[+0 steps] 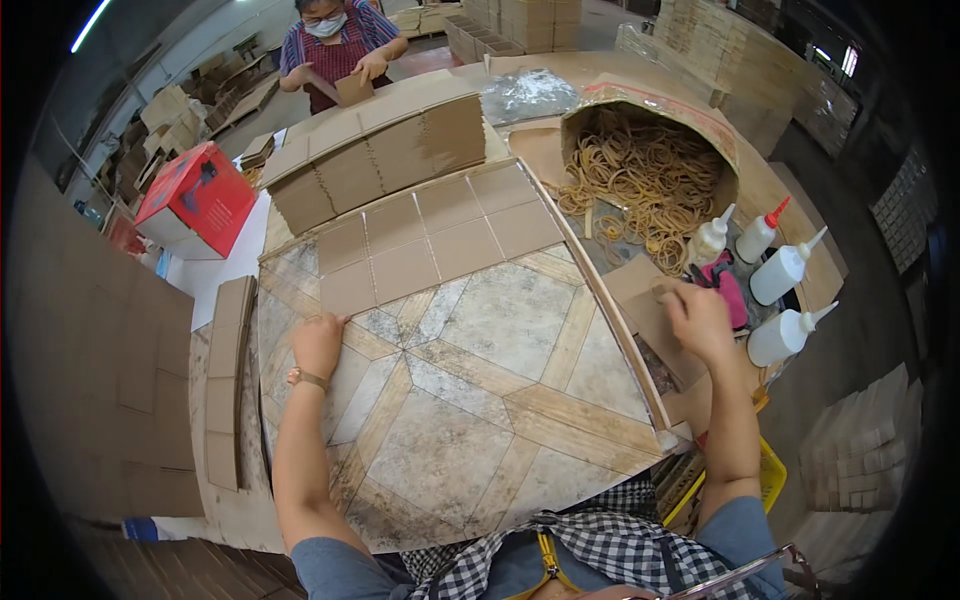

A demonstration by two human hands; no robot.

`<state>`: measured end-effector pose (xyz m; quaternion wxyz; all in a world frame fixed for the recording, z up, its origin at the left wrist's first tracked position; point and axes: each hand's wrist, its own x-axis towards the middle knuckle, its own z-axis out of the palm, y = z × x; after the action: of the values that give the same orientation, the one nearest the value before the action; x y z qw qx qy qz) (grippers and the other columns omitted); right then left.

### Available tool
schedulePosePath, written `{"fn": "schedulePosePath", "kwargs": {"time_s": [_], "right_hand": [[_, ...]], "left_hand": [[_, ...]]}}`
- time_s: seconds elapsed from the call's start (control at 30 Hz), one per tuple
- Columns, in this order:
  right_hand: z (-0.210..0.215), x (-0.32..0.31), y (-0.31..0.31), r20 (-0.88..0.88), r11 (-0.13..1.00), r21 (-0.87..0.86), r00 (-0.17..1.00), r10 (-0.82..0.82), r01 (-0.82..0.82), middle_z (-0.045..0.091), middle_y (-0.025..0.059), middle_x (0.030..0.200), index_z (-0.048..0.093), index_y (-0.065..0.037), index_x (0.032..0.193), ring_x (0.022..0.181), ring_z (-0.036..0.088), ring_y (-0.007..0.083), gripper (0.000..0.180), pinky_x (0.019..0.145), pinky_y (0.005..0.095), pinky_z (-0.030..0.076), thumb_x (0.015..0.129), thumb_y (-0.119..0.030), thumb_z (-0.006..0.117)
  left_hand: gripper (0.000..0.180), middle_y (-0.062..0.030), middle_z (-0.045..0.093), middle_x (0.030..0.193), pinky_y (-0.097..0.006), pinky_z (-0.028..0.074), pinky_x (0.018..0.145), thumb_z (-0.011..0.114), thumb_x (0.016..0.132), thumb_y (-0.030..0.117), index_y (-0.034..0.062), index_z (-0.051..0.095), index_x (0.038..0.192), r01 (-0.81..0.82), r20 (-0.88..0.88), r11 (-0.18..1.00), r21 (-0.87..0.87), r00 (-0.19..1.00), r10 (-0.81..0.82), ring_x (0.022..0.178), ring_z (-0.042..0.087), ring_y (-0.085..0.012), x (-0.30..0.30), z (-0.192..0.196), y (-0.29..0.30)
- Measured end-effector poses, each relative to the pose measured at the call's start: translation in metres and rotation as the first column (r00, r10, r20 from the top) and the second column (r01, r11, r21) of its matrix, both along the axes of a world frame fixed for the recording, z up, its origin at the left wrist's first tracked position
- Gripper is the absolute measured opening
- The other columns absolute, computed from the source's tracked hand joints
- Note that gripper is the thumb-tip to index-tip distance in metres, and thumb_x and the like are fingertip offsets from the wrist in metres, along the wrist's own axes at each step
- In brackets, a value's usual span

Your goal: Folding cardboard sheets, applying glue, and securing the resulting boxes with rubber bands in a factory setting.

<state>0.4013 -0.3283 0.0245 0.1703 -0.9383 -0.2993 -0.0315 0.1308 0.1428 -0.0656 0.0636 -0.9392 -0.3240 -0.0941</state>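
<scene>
A flat sheet of brown cardboard (pixel 405 258), creased into a grid of panels, lies on the marble-and-wood patterned tabletop (pixel 450 450). My left hand (pixel 318 343) has its fingers closed at the sheet's near left corner, thumb along the edge. To the right, beyond the wooden strip (pixel 600 300), my right hand (pixel 697 318) is raised with curled fingers pinched together. It hovers over brown cardboard pieces (pixel 645 305), close to a pink cloth (pixel 733 297). Whatever is between its fingertips, if anything, is too small to make out.
Behind the sheet stands a stack of folded cardboard (pixel 385 165). An open sack of rubber bands (pixel 650 180) and several white squeeze bottles, one of them a bottle with a red tip (pixel 757 238), sit at right. At left are a red box (pixel 200 200) and cardboard strips (pixel 228 385). Opposite, a masked person (pixel 335 50) handles cardboard.
</scene>
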Motion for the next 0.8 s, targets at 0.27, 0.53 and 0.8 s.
{"fn": "schedulePosePath", "kwargs": {"time_s": [0.27, 0.53, 0.8], "right_hand": [[0.02, -0.102, 0.024, 0.086, 0.926, -0.055, 0.923, 0.376, -0.373, 0.061, 0.0117, 0.066, 0.059, -0.009, 0.092, 0.061, 0.062, 0.0301, 0.014, 0.054, 0.0407, 0.047, 0.078, -0.01, 0.059], [0.011, -0.104, 0.032, -0.068, 0.826, -0.201, 0.849, 0.524, -0.526, 0.062, 0.0111, 0.07, 0.056, -0.008, 0.091, 0.065, 0.063, 0.0308, 0.015, 0.055, 0.0397, 0.048, 0.077, -0.007, 0.057], [0.027, -0.125, 0.05, 0.136, 0.718, 0.291, 0.77, 0.624, -0.633, 0.062, 0.0127, 0.072, 0.06, -0.007, 0.092, 0.063, 0.062, 0.0298, 0.018, 0.054, 0.038, 0.046, 0.076, 0.0, 0.063]], "left_hand": [[0.037, -0.0194, 0.064, 0.093, -0.039, 0.053, 0.07, 0.049, 0.095, 0.036, 0.0025, 0.058, 0.109, 0.094, 0.638, 0.785, -0.613, 0.644, 0.421, 0.084, 0.065, -0.0322, 0.033, -0.006, -0.022], [0.04, -0.0177, 0.048, 0.13, -0.049, 0.044, 0.099, 0.048, 0.096, 0.019, -0.0037, 0.04, 0.129, 0.829, 0.185, 0.136, -0.543, -0.041, 0.982, 0.121, 0.047, -0.0327, 0.07, -0.025, -0.005], [0.039, -0.0141, 0.05, 0.13, -0.046, 0.041, 0.102, 0.05, 0.096, 0.016, -0.0004, 0.042, 0.13, 0.74, 0.262, 0.195, -0.644, -0.026, 0.965, 0.121, 0.048, -0.0269, -0.136, 0.004, -0.176]]}}
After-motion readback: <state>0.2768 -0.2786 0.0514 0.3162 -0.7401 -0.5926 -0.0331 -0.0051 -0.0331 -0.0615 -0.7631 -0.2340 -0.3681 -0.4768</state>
